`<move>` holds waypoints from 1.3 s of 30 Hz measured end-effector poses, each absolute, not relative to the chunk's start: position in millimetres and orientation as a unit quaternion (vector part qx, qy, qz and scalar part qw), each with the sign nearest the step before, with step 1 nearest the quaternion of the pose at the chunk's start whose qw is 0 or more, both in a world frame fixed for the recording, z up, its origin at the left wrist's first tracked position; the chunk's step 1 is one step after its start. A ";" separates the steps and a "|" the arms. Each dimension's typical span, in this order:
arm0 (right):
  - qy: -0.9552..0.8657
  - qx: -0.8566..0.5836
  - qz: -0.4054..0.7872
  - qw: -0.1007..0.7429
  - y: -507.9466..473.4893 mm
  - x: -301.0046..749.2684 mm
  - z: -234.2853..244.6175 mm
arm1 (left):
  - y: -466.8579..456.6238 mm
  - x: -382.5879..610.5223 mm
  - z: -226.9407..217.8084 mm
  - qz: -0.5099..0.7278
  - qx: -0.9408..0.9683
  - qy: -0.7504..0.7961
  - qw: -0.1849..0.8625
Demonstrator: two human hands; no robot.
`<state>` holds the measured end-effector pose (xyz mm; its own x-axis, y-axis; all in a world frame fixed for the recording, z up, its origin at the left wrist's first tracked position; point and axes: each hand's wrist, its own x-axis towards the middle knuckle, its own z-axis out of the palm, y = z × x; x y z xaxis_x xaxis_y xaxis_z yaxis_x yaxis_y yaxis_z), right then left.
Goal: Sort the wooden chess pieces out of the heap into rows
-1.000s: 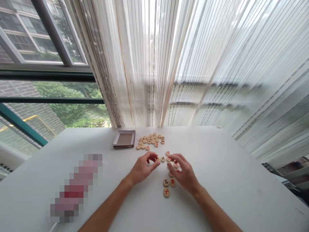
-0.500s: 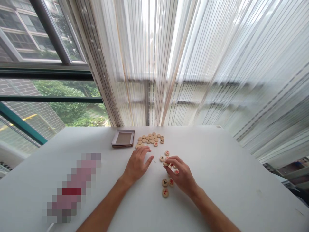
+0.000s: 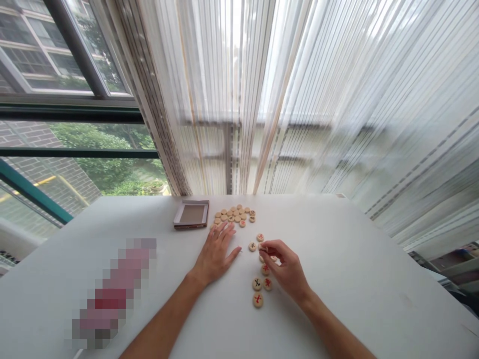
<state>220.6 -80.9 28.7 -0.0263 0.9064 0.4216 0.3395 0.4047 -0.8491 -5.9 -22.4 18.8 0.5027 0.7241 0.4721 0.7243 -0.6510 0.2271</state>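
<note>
My right hand pinches a round wooden Chinese chess piece between thumb and forefinger, just above the table. Its fingers partly cover the piece and some others below. Around it lie more pieces: a red-marked piece and a black-marked piece beyond, and a black-marked piece and a red-marked piece nearer me. My left hand rests open on the table, fingers spread. Its fingertips reach the near edge of a cluster of pieces, mostly plain side up.
A shallow open box lies left of the cluster on the white table. A pixelated pink object is at the left. Behind the table's far edge hang striped sheer curtains, beside a window.
My right hand has raised its fingertips slightly and shifted away from me with the piece, uncovering a red-marked piece below. My left hand has stayed nearly in place, its fingers a little more spread.
</note>
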 end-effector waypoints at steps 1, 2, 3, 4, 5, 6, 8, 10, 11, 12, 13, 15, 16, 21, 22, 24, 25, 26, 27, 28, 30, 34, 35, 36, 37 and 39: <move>-0.657 -0.472 0.283 0.515 -80.5 220.5 28.0 | -23.1 -5.3 19.9 -0.283 -0.866 -0.412 -0.006; -0.653 -0.472 0.292 0.515 -80.4 220.3 27.4 | -23.9 -4.4 21.1 -0.295 -0.866 -0.404 -0.015; -0.649 -0.472 0.302 0.515 -80.4 220.0 26.9 | -25.1 -3.2 22.2 -0.310 -0.864 -0.394 -0.028; -0.647 -0.471 0.310 0.513 -80.7 219.7 26.5 | -26.4 -1.7 23.1 -0.326 -0.862 -0.385 -0.045; -0.646 -0.469 0.318 0.511 -81.1 219.3 26.4 | -27.7 -0.1 23.8 -0.341 -0.859 -0.377 -0.065; -0.647 -0.467 0.323 0.508 -81.6 219.0 26.6 | -29.0 1.5 24.1 -0.355 -0.854 -0.370 -0.086; -0.650 -0.466 0.324 0.505 -82.4 218.7 27.6 | -30.7 3.9 23.8 -0.375 -0.844 -0.362 -0.124; -0.653 -0.467 0.314 0.507 -82.5 219.9 29.5 | -31.0 4.7 22.6 -0.386 -0.833 -0.365 -0.152; -0.653 -0.469 0.307 0.509 -82.1 221.3 30.6 | -30.6 4.5 21.8 -0.392 -0.827 -0.370 -0.161; -0.650 -0.472 0.302 0.513 -81.3 223.2 31.6 | -30.0 4.0 21.1 -0.397 -0.820 -0.377 -0.169; -0.644 -0.478 0.298 0.519 -80.2 225.5 32.4 | -29.4 3.4 20.5 -0.401 -0.812 -0.386 -0.177; -0.620 -0.491 0.299 0.535 -77.4 231.3 33.0 | -28.1 2.1 19.3 -0.406 -0.796 -0.403 -0.196; -0.604 -0.498 0.302 0.545 -75.7 234.3 32.7 | -27.7 1.6 18.9 -0.406 -0.790 -0.411 -0.205; -0.568 -0.513 0.286 0.576 -68.5 245.8 27.9 | -26.9 1.4 18.4 -0.396 -0.779 -0.428 -0.231; -0.567 -0.513 0.280 0.581 -67.4 247.0 27.2 | -26.9 1.6 18.5 -0.395 -0.776 -0.431 -0.237; -0.560 -0.512 0.277 0.589 -65.6 248.4 26.4 | -26.9 2.0 18.6 -0.396 -0.764 -0.439 -0.258; -0.555 -0.512 0.282 0.592 -64.6 248.8 26.4 | -26.9 2.1 18.5 -0.397 -0.755 -0.444 -0.273; -0.549 -0.512 0.290 0.594 -63.5 249.1 26.5 | -26.7 2.2 18.3 -0.398 -0.747 -0.447 -0.289; -0.543 -0.512 0.300 0.594 -62.2 249.3 26.8 | -26.2 2.3 18.1 -0.399 -0.740 -0.450 -0.302; -0.536 -0.512 0.311 0.596 -60.7 249.4 27.3 | -25.5 2.4 18.0 -0.399 -0.734 -0.452 -0.313; -0.522 -0.506 0.328 0.604 -57.2 249.1 28.8 | -22.7 3.2 19.0 -0.398 -0.730 -0.451 -0.324; -0.515 -0.483 0.357 0.611 -51.4 244.1 36.8 | -9.3 10.8 29.5 -0.399 -0.733 -0.433 -0.340; -0.523 -0.478 0.367 0.603 -50.5 241.6 39.9 | -4.4 14.6 34.0 -0.401 -0.733 -0.425 -0.348; -0.536 -0.472 0.377 0.590 -49.7 238.7 43.2 | 0.8 19.0 38.9 -0.403 -0.732 -0.416 -0.357; -0.551 -0.466 0.386 0.575 -49.0 235.4 46.6 | 6.1 23.9 43.7 -0.406 -0.730 -0.407 -0.369; -0.584 -0.457 0.394 0.543 -46.9 228.8 53.0 | 14.7 34.0 51.8 -0.415 -0.723 -0.390 -0.390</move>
